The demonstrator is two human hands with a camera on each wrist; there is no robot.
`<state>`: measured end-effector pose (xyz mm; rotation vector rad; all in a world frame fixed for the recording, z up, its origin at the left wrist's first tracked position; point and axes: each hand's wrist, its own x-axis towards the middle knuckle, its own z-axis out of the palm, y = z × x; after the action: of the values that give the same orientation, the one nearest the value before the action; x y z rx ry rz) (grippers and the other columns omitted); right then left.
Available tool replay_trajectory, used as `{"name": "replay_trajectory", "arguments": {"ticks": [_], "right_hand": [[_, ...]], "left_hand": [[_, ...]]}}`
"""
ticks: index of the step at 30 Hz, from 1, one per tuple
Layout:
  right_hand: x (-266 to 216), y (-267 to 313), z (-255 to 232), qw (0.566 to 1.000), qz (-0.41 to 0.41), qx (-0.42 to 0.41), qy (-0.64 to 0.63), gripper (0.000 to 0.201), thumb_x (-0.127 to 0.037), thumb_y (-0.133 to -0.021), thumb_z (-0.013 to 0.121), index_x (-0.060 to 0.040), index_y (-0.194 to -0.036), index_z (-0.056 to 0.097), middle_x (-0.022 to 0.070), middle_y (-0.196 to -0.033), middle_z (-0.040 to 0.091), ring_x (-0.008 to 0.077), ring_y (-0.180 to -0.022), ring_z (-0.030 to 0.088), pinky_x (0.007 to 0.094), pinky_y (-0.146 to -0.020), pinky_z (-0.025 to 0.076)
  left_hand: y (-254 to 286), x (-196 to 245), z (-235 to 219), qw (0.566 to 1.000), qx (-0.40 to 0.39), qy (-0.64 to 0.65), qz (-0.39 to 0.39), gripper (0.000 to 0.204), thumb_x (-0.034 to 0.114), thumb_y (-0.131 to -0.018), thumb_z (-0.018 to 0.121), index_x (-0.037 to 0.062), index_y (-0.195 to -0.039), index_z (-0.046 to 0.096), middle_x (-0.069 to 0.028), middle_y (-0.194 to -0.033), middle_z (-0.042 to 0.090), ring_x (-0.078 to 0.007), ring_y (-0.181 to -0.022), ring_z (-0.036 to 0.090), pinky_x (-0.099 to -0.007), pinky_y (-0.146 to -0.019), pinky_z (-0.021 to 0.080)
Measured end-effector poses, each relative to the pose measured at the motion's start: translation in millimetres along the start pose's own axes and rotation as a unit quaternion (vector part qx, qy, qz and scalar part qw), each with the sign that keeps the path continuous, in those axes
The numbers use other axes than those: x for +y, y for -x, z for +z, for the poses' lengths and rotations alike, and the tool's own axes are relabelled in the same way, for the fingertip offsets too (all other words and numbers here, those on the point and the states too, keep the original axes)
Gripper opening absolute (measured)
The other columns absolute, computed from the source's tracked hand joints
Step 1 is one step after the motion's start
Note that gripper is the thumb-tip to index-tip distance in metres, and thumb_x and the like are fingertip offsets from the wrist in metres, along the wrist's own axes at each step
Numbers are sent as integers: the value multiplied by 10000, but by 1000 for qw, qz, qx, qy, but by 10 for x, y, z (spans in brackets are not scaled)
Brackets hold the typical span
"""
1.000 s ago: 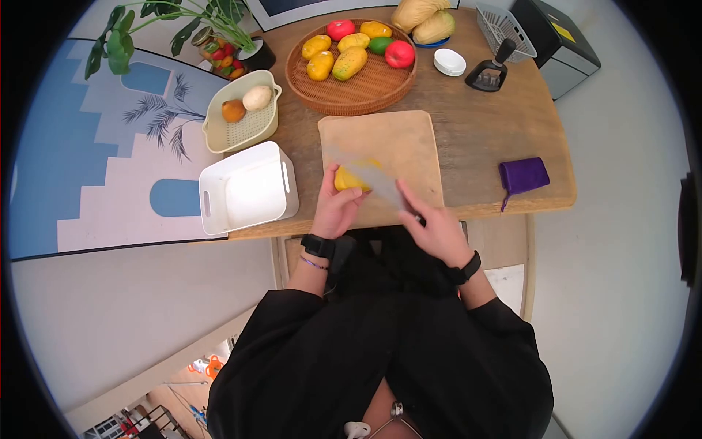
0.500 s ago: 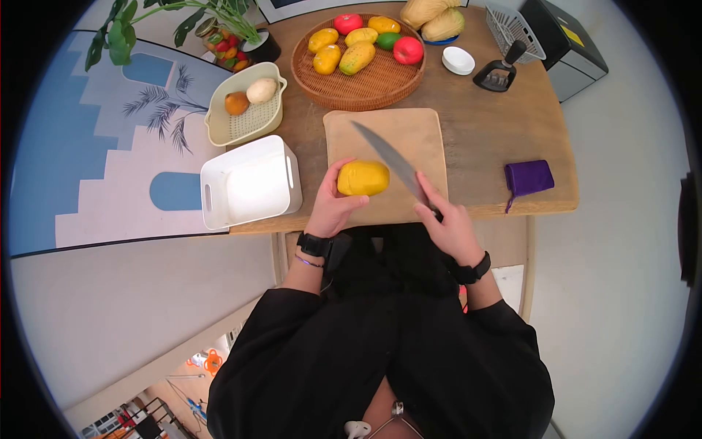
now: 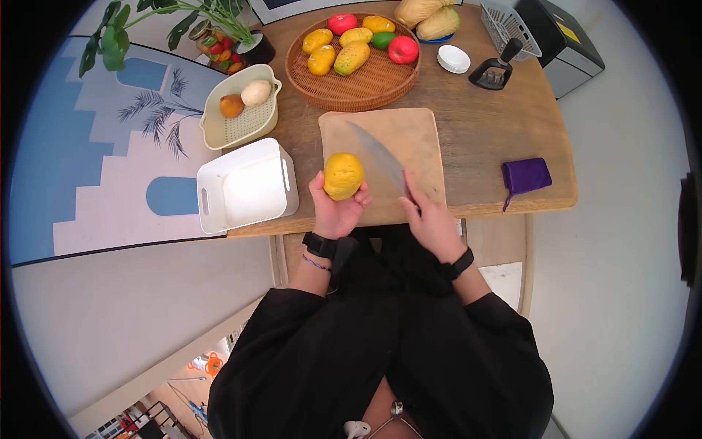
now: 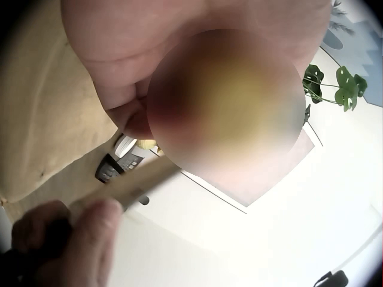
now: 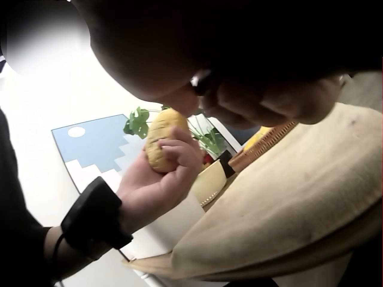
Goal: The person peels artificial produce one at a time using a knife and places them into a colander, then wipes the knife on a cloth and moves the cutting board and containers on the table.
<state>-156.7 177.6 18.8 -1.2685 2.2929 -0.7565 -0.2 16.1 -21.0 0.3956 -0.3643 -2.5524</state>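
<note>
My left hand (image 3: 338, 211) holds up a yellow mango (image 3: 343, 175), fingers and thumb cupped round its lower part, over the left part of the wooden cutting board (image 3: 409, 135). Shallow cut marks run across the skin of the mango (image 5: 157, 140) in the right wrist view. My right hand (image 3: 437, 233) grips a chef's knife (image 3: 379, 154) by the handle, its blade slanting toward the back left. Blade and fruit are apart in the head view. In the left wrist view a round blur hides most of the fruit, while the blade (image 4: 134, 182) shows below it.
Left of the board stand a white bin (image 3: 248, 186) and a pale colander (image 3: 212, 135) with two round items. A wicker tray (image 3: 351, 99) of fruit lies behind. To the right are a purple pouch (image 3: 526, 174), a black-handled tool (image 3: 491, 73) and a white bowl (image 3: 453, 60).
The left hand has turned the mango from lying sideways to standing on end, palm now facing up. The knife was blurred over the mango a second ago and now sits apart to its right.
</note>
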Motion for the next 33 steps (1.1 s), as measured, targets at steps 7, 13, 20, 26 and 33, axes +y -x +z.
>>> {"name": "replay_trajectory", "arguments": {"ticks": [7, 13, 20, 26, 33], "right_hand": [[-22, 71, -54, 974, -174, 74, -122, 613, -298, -1011, 625, -252, -1583, 408, 204, -1013, 732, 417, -815, 706, 469, -717, 564], [24, -22, -51, 986, -89, 49, -134, 615, -225, -1002, 645, -235, -1575, 423, 189, -1078, 731, 419, -881, 706, 433, -764, 572], [-30, 145, -172, 978, -141, -41, -147, 627, -234, -989, 665, -241, -1570, 432, 211, -1081, 724, 412, -931, 702, 414, -808, 575], [45, 351, 76, 977, -161, -59, -126, 659, -279, -978, 677, -271, -1580, 409, 178, -942, 734, 402, -807, 702, 440, -724, 573], [-3, 352, 85, 979, -197, -34, -34, 659, -364, -964, 689, -314, -1569, 433, 152, -688, 656, 363, -611, 666, 441, -582, 543]], "left_hand": [[-29, 34, 25, 999, 26, 7, -22, 621, 638, -966, 463, 74, -1172, 622, -113, -938, 646, -220, -767, 544, -355, -719, 434], [20, 20, 9, 997, -40, -70, -6, 533, 471, -977, 596, 87, -1344, 551, -116, -1212, 648, -278, -1067, 631, -438, -888, 517], [42, 125, -127, 982, -39, -171, 71, 545, 410, -1015, 626, 114, -1450, 481, -88, -1396, 598, -301, -1269, 598, -498, -1027, 512], [51, 244, -242, 994, 65, -87, 35, 522, 551, -1075, 436, 125, -1354, 548, -56, -1269, 651, -213, -1126, 638, -416, -955, 524], [-45, 94, -97, 983, 86, -161, 13, 670, 695, -1016, 421, 92, -1234, 614, -110, -1080, 697, -212, -886, 674, -365, -788, 570]]}}
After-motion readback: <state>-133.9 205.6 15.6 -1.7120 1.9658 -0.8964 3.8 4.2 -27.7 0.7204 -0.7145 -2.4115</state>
